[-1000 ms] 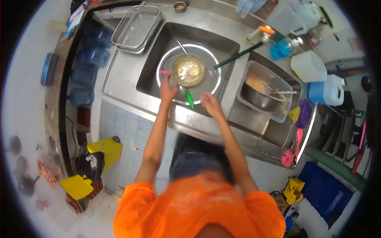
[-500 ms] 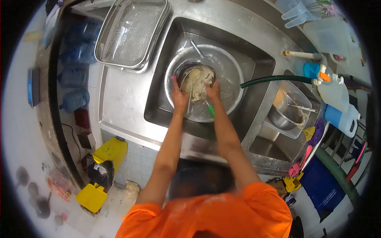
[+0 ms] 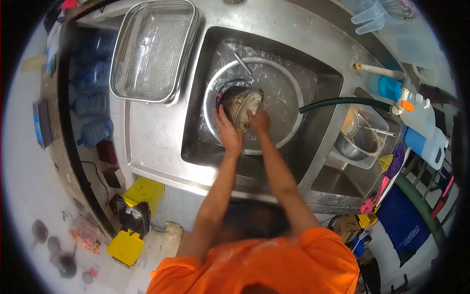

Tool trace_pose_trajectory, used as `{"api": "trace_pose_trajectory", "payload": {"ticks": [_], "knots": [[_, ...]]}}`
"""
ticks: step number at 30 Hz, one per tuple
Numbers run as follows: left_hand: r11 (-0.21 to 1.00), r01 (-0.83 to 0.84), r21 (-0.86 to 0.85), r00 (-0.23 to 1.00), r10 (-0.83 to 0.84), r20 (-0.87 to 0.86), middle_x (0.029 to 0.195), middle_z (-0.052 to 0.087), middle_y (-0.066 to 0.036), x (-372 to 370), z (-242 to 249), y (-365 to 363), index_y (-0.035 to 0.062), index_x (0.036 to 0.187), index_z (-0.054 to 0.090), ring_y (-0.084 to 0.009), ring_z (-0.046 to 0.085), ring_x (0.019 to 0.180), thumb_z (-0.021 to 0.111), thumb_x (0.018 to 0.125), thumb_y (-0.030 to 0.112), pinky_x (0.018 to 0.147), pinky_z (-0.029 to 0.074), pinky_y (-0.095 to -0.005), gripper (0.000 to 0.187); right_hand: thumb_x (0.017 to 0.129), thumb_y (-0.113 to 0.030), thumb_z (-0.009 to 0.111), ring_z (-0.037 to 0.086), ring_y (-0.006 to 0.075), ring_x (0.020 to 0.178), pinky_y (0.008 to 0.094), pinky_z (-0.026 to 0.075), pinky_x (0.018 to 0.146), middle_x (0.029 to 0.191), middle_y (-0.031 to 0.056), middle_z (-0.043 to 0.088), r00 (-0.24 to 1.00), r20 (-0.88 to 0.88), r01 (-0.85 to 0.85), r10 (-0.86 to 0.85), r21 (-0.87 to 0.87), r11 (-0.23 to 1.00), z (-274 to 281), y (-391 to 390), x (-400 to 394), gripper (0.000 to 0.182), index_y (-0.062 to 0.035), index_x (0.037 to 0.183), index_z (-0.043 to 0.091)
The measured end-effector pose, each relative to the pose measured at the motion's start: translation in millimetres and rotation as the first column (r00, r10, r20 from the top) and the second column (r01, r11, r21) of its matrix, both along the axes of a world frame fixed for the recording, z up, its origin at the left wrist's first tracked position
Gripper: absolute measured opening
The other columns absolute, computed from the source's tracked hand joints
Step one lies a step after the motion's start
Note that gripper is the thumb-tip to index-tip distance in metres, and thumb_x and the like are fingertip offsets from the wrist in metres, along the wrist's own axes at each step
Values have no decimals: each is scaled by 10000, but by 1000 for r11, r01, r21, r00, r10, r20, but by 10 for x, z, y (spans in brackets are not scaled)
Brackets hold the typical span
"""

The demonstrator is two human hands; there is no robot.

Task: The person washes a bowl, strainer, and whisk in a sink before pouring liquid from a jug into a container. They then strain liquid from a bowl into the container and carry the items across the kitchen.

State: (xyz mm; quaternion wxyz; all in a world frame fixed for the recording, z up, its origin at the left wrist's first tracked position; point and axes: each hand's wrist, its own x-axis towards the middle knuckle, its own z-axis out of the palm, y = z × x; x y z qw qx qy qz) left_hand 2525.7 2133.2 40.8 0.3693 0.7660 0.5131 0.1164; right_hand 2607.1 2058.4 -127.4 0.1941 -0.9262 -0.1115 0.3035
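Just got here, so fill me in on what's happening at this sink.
A person in an orange shirt has both hands in a large round basin set in the sink. The left hand steadies a smaller metal bowl, tilted inside the basin, while the right hand is at its other side; what the right fingers grip is unclear. A green hose ends over the basin's edge.

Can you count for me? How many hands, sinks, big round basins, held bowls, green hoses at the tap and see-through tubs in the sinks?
Hands (left hand, right hand): 2
Sinks (big sink, small sink): 2
Round basin: 1
Held bowl: 1
Green hose: 1
See-through tub: 1
Total: 8
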Motion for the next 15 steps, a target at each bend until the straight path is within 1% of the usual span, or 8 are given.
{"api": "trace_pose_trajectory", "payload": {"ticks": [2, 4, 5, 7, 10, 11, 13, 15], "knots": [[996, -22, -82, 1000, 21, -8, 1347, 306, -235, 27, 100, 5, 40, 1370, 250, -446, 415, 1168, 568, 627, -91, 944, 396, -436, 818, 732, -421, 679, 551, 383, 1052, 433, 434, 886, 1131, 257, 566, 1000, -9, 8, -8, -5, 1000, -92, -23, 31, 679, 48, 1191, 504], [987, -43, -157, 999, 41, -20, 1354, 295, -223, -17, 72, 17, 48, 1372, 252, -440, 408, 1177, 566, 624, -92, 940, 398, -441, 823, 768, -436, 658, 569, 306, 1049, 424, 448, 872, 1154, 210, 562, 870, -490, 136, -57, 127, 983, -143, -134, 149, 678, -11, 1260, 464], [997, -39, -59, 999, 37, -27, 1377, 274, -230, -71, -13, 28, 70, 1380, 246, -458, 447, 1124, 552, 625, -86, 896, 429, -451, 829, 768, -436, 658, 569, 306, 1049, 424, 448, 872, 1154, 210, 562, 869, -492, 139, -57, 132, 982, -136, -199, 209, 678, -11, 1260, 464], [999, -31, 38, 999, 32, -37, 1400, 254, -238, -200, -133, 78, 92, 1389, 240, -475, 485, 1071, 538, 627, -81, 852, 460, -461, 836, 813, -400, 634, 571, 229, 1029, 417, 458, 868, 1176, 176, 550, 432, -899, 599, -78, 221, 770, -91, -338, 301, 613, -60, 1290, 452], [988, 6, 157, 999, -14, 45, 1345, 349, -250, -542, -99, 150, 72, 1375, 267, -456, 481, 1096, 475, 649, -64, 940, 412, -427, 767, 850, -344, 599, 593, 219, 969, 409, 476, 842, 1181, 153, 558, 320, -927, 819, -194, 168, 548, 111, -471, 282, 515, -84, 1276, 474], [997, -63, 42, 992, 58, 108, 1307, 394, -256, -623, -73, 180, 60, 1368, 272, -435, 474, 1120, 450, 658, -56, 974, 379, -400, 741, 850, -344, 599, 593, 219, 969, 409, 476, 842, 1181, 153, 558, 320, -926, 821, -199, 166, 546, 25, -496, 253, 515, -84, 1276, 474], [989, -124, -75, 977, 135, 164, 1268, 439, -263, -777, 47, 216, 47, 1361, 278, -414, 467, 1143, 425, 667, -47, 1008, 345, -374, 716, 853, -301, 580, 620, 248, 884, 414, 506, 765, 1045, 141, 619, 724, -688, 458, -44, 433, 776, -219, -506, 160, 439, -50, 1209, 527], [925, -217, -313, 940, 285, 190, 1234, 473, -243, -912, 201, 238, 32, 1356, 265, -340, 463, 1166, 409, 671, -59, 1003, 327, -324, 706, 852, -321, 586, 623, 244, 884, 391, 513, 735, 1002, 140, 624, 879, -477, 183, -11, 315, 931, -274, -291, 84, 423, -26, 1153, 547]]}}
